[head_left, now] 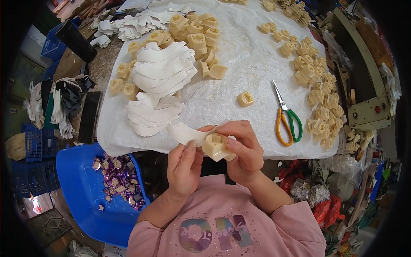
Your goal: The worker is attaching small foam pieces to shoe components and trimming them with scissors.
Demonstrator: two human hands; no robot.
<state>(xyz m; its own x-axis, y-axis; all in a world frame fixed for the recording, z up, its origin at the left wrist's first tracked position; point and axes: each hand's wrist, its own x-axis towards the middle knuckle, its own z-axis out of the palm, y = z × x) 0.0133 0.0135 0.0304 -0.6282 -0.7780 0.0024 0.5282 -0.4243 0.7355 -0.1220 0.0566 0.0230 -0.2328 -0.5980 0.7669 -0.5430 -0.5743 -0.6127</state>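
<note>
Over the table's near edge, my left hand pinches a curved white strip between thumb and fingers. My right hand grips a cream hollow molded block, its cavity facing up. The strip's far end runs behind the block, and the fingers there are partly hidden. Just beyond, a pile of similar white strips with notched edges overlaps cream blocks. A single cream block sits apart on the white cloth. Scissors with orange and green handles lie to the right, blades slightly apart.
More cream blocks line the table's right side. A blue tub holding shiny purple pieces stands below left. At the left edge are a phone, gloves and a black cylinder. A metal machine frame borders the right.
</note>
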